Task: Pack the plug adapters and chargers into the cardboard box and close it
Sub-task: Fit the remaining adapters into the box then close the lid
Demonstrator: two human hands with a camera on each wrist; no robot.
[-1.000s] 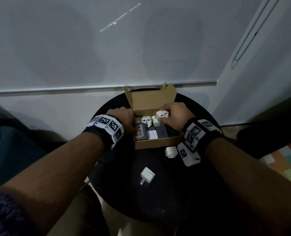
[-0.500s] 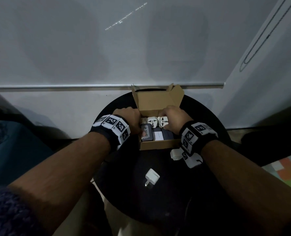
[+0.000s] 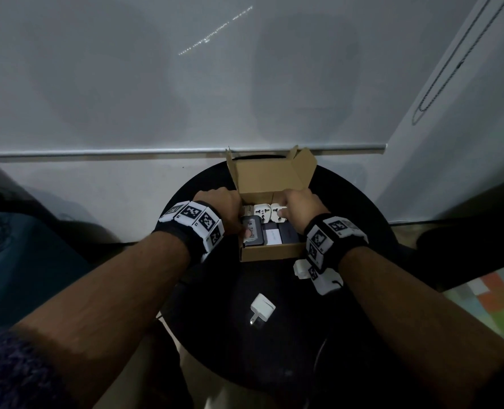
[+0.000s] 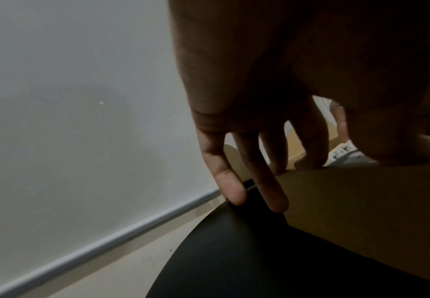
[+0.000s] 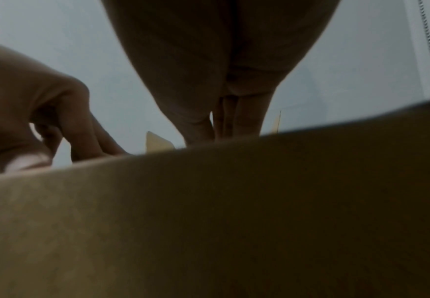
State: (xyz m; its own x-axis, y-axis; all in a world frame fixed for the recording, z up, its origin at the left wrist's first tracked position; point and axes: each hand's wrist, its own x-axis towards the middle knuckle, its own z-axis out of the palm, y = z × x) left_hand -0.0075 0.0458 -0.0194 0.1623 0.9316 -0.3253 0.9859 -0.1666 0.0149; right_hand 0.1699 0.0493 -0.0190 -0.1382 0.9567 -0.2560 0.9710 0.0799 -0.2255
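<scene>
Head view is giving the full layout: the brown cardboard box point(image 3: 270, 251) is sitting open on a round black table point(image 3: 277, 343), lid flap point(image 3: 270, 180) standing up at the back. Inside, white plug adapters point(image 3: 261, 213) w/ socket holes are lining the far row, dark flat chargers point(image 3: 252, 231) & a white-labelled one filling the near row. The right hand point(image 3: 299, 206) is pinching the rightmost white adapter point(image 3: 277, 209) between thumb & fingers; the left hand point(image 3: 227, 212) is gripping the box's left wall, thumb pressing on the dark charger. Two more are lying outside the box: a white cube charger point(image 3: 262, 309) w/ metal prongs mid-table, and another white adapter point(image 3: 301, 268) just beside the box front, partly hidden by the right wristband. Left wrist cam is adding what head can't: two fingers point(image 4: 230, 181) hanging straight down outside the matte wall, two curling over its rim. Right wrist cam is mostly blocked by plain cardboard; fingertips dipping behind the rim, grasp not visible there.
</scene>
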